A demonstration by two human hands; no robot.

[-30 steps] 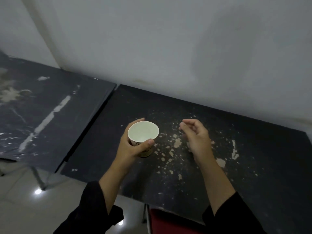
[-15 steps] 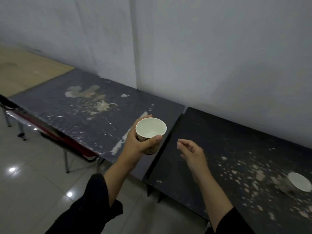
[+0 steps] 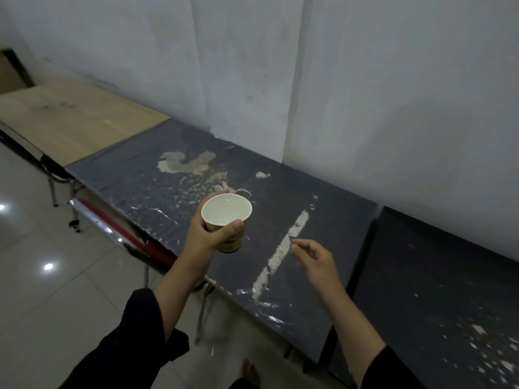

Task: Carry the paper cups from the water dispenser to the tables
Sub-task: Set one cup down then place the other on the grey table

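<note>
Head view showed the left hand [image 3: 209, 237] gripping the cup [image 3: 227, 220], carried along from the speckled table to over the middle table [image 3: 323, 276], right hand [image 3: 318, 262] loosely curled, empty; set-down likely next.

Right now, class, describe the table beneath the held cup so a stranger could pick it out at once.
Along the white wall runs a row of tables. The one under the paper cup in the left hand is the middle dark table. Unlike the pale wooden table and the speckled black table, it bears a long pale scrape and a large peeled patch.
</note>
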